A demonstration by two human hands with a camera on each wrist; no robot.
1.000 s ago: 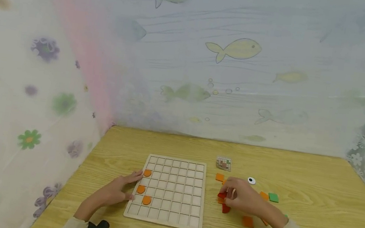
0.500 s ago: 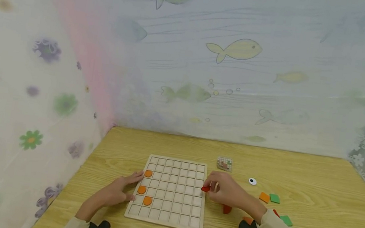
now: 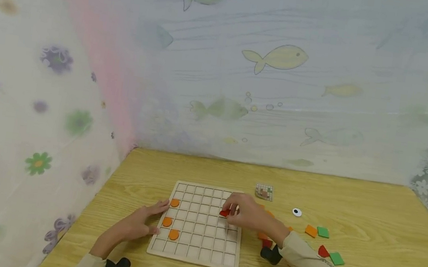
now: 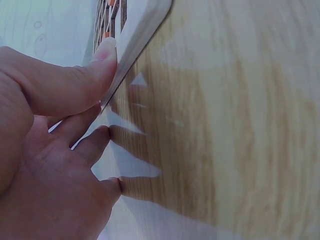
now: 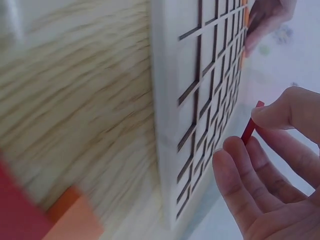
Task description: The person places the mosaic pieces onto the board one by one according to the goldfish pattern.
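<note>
A wooden grid board lies on the table, with orange round pieces in a few cells on its left side. My left hand rests at the board's left edge, thumb and fingers touching the rim and nothing gripped; the left wrist view shows the thumb against the edge. Above the right part of the board, my right hand pinches a thin red tile. In the right wrist view that red tile stands edge-on between thumb and fingertips, apart from the board. Its outline is partly hidden by the fingers.
Right of the board lie orange and red pieces, partly behind my right wrist. Farther right are an orange tile, green tiles, a red rounded piece and a white eye disc. A small pattern card lies behind.
My right hand has picked the red tile from the pile right of the board and carried it left over the grid. My left hand has stayed at the board's edge.
</note>
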